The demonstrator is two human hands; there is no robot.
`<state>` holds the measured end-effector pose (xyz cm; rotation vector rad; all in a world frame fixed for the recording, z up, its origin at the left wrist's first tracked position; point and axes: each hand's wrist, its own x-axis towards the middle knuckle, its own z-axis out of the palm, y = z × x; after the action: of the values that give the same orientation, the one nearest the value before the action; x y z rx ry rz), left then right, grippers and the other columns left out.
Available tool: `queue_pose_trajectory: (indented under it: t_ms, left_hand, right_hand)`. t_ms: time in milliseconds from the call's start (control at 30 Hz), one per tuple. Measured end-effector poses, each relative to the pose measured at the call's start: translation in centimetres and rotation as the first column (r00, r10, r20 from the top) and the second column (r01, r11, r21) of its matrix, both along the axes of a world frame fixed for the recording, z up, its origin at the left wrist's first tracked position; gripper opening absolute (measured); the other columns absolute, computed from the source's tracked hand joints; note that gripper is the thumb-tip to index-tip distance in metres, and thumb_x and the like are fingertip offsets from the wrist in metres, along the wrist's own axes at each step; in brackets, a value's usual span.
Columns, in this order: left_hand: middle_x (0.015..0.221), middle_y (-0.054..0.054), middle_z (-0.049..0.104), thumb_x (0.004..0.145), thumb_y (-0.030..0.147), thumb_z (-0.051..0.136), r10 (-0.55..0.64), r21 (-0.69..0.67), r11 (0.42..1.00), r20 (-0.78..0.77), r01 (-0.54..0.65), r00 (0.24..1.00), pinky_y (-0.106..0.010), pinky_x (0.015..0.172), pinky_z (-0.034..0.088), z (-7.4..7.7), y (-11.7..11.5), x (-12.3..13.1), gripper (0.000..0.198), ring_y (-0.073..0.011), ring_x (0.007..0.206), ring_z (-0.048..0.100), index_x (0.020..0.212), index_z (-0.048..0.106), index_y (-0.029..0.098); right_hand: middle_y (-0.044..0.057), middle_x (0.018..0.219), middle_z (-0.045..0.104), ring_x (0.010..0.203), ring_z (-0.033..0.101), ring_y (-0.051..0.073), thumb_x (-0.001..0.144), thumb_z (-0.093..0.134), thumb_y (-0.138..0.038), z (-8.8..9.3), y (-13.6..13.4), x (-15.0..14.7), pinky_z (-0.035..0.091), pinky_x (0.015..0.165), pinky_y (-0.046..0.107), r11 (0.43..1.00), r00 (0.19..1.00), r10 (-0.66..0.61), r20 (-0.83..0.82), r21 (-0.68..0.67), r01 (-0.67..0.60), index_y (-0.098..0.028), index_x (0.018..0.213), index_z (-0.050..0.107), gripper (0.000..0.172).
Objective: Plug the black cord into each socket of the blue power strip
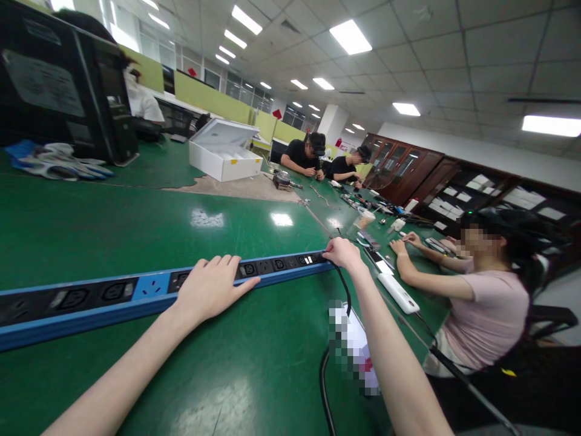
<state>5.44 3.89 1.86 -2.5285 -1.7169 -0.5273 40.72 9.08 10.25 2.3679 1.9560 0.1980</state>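
Power strip (151,286) under two hands, no plug showing in its uncovered sockets

The strip lies across the green table (113,224), in front of the person, sockets up. Handling appears to be in progress: the strip is laid flat, and a black cord (347,290) emerges by its right end. Whether the cord is secured there, and how much remains, cannot be told. The long axis runs from near left to farther right; the left end leaves the view. The left hand (211,286) rests spread over the strip, thumb apart, gripping nothing. The right hand (344,252) curls its fingers together at the right end; whether it grips cord or strip is hidden.
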Motion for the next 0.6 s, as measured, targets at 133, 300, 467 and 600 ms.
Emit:
queue_pose_trajectory:
  t_ms: [133,300,467,600]
  left_hand:
    - [0.115,-0.018,0.071,0.089,0.081,0.024,0.003,-0.014,1.0,-0.005,-0.003,1.0,-0.045,0.089,0.042,0.1,0.0,0.1,0.082,-0.0355,0.107,0.063,0.124,0.061,0.017]
    - [0.114,-0.019,0.071,0.089,0.081,0.025,-0.002,-0.006,1.0,-0.001,0.002,1.0,-0.046,0.09,0.043,0.1,0.1,0.1,0.083,-0.0361,0.106,0.064,0.124,0.063,0.016]
    - [0.112,-0.019,0.072,0.089,0.081,0.025,0.004,-0.009,1.0,0.013,-0.004,1.0,-0.045,0.09,0.043,-0.1,0.2,0.0,0.082,-0.0352,0.106,0.064,0.123,0.063,0.016]
    - [0.112,-0.019,0.072,0.089,0.081,0.024,0.004,-0.003,1.0,0.005,-0.004,1.0,-0.045,0.09,0.043,-0.2,0.1,0.0,0.084,-0.0355,0.106,0.064,0.125,0.062,0.015]
  right_hand:
    - [0.006,0.117,0.074,0.11,0.067,0.025,0.092,0.062,-0.049,0.2,-2.5,0.9,0.049,0.09,0.032,0.999,0.994,0.051,-0.094,0.0,-0.052,-0.029,0.12,0.072,0.035]
    - [0.008,0.123,0.072,0.109,0.068,0.023,0.101,0.047,-0.043,0.4,-9.9,5.0,0.049,0.093,0.031,0.99,0.937,0.122,-0.329,0.11,-0.09,-0.025,0.136,0.06,0.041]
    - [0.013,0.131,0.067,0.12,0.065,0.029,0.09,0.056,-0.057,-2.4,-18.8,9.3,0.052,0.097,0.04,0.998,0.862,0.037,-0.505,0.056,-0.01,-0.026,0.147,0.05,0.065]
    - [0.01,0.143,0.06,0.13,0.059,0.029,0.075,0.071,-0.059,-6.3,-23.7,9.5,0.052,0.103,0.04,0.998,0.855,-0.014,-0.518,-0.066,-0.024,-0.035,0.158,0.034,0.094]
